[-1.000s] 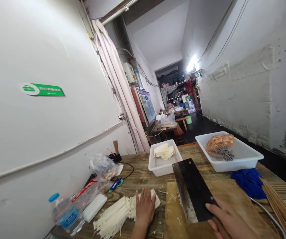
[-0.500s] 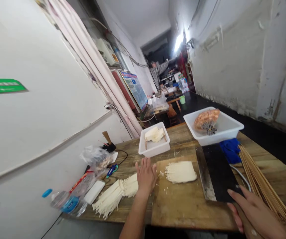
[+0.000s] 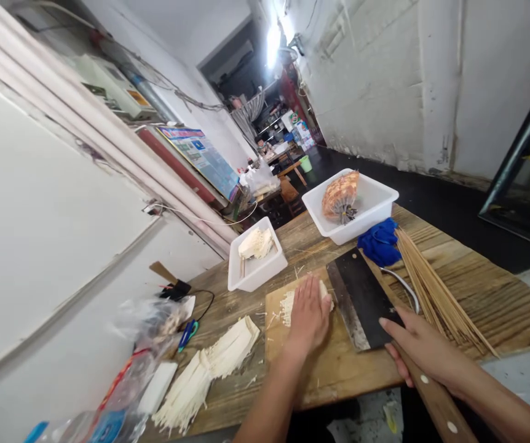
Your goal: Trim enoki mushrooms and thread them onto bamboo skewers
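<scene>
My left hand (image 3: pixel 310 311) lies flat, fingers together and stretched out, on a bunch of enoki mushrooms (image 3: pixel 286 309) on the wooden cutting board (image 3: pixel 339 376). It hides most of that bunch. In my right hand (image 3: pixel 424 344) is a cleaver (image 3: pixel 369 301) with a wide dark blade and a wooden handle; thumb and fingers close where handle meets blade. The blade rests flat or nearly so at the board's right side, just right of the mushrooms. More enoki bunches (image 3: pixel 232 347) lie on the table left of the board.
Behind the board stand a small white tub (image 3: pixel 258 277) holding enoki and a larger one (image 3: pixel 371 223) with a bag of skewered food. Right of the cleaver are a blue cloth (image 3: pixel 379 242) and bamboo skewers (image 3: pixel 435 289). Scissors (image 3: pixel 188 335), plastic bags and a bottle (image 3: pixel 103 426) line the left.
My left hand has moved right, from the loose enoki beside the board onto the bunch on it. The cleaver stays in my right hand at the board's right side. The camera view has turned right.
</scene>
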Available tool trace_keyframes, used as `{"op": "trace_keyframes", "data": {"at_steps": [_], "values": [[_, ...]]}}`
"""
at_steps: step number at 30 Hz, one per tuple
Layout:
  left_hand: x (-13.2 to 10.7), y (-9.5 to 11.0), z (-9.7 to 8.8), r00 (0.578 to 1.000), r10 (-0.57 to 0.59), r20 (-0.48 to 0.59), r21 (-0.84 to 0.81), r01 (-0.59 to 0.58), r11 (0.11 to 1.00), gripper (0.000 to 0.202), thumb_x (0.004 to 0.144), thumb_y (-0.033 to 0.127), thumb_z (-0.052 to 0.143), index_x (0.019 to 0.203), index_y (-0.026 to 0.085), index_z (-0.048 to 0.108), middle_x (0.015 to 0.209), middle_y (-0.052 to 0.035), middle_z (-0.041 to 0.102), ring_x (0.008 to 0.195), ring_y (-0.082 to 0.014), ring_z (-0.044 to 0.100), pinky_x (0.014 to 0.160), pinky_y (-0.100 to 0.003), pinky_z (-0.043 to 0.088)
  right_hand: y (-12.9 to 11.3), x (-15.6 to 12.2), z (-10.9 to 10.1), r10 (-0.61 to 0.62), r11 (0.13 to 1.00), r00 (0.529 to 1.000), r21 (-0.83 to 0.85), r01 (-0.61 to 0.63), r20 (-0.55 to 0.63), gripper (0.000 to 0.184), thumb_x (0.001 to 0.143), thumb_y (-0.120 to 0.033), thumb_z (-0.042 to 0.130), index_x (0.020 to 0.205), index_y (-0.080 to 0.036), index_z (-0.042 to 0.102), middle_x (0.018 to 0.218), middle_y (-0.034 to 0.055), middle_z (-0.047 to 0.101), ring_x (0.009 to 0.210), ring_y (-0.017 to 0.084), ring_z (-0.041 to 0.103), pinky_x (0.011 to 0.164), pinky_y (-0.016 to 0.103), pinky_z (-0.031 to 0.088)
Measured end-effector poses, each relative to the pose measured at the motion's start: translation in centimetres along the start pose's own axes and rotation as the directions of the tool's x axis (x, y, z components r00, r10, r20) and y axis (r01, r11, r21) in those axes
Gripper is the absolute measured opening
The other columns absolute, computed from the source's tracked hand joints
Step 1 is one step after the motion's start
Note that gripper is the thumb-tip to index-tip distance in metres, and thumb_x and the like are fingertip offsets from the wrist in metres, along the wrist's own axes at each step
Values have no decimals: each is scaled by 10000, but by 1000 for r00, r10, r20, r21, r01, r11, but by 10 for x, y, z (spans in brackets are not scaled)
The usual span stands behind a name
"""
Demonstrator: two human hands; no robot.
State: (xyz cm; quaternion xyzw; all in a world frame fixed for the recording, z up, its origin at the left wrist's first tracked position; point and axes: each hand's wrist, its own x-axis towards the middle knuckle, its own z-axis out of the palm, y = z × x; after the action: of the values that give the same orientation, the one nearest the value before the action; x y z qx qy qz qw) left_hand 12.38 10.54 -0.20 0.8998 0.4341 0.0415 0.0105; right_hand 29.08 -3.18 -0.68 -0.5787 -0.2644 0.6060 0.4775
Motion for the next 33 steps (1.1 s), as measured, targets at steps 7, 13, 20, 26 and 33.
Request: {"op": "trace_keyframes", "data": {"at_steps": [7, 13, 20, 26, 33], "values": [[-4, -6, 12, 999, 43, 15, 33, -44, 999, 585, 997, 393, 148, 1476, 67, 229, 1549, -141, 248, 1450, -209, 156, 1198, -447, 171, 4, 6, 1, 13, 999, 998, -39, -11, 62, 179, 900, -366, 450, 805, -244, 360, 465, -90, 481, 329, 112, 496, 300, 185, 382], [-4, -7, 12, 998, 60, 5, 27, -60, 998, 556, 1000, 376, 147, 1486, 116, 219, 1548, -120, 264, 1448, -207, 170, 1195, -464, 177, -2, 3, 3, 56, 998, 996, -23, -55, 66, 137, 945, -260, 349, 810, -236, 355, 442, -93, 476, 312, 104, 475, 299, 177, 394], [-6, -9, 14, 997, 75, 2, 24, -75, 997, 548, 1000, 357, 155, 1492, 124, 203, 1552, -116, 252, 1449, -210, 165, 1194, -475, 179, -9, 1, 2, 110, 994, 990, 15, -112, 91, 151, 941, -259, 355, 792, -238, 343, 437, -92, 461, 310, 100, 450, 294, 173, 379], [-5, -9, 14, 998, 64, 11, 26, -64, 998, 556, 999, 366, 131, 1489, 117, 217, 1551, -109, 255, 1449, -207, 168, 1196, -466, 178, -11, -1, 1, 144, 989, 984, 18, -147, 104, 154, 971, -241, 293, 823, -234, 334, 449, -87, 463, 312, 94, 452, 295, 159, 363], [-5, -12, 17, 997, 78, -18, 26, -78, 997, 546, 996, 354, 158, 1478, 113, 246, 1539, -115, 289, 1439, -216, 208, 1191, -460, 210, -14, -2, 4, 183, 982, 977, 27, -187, 104, 167, 982, -231, 282, 819, -237, 319, 445, -98, 457, 306, 80, 435, 311, 148, 352]]}}
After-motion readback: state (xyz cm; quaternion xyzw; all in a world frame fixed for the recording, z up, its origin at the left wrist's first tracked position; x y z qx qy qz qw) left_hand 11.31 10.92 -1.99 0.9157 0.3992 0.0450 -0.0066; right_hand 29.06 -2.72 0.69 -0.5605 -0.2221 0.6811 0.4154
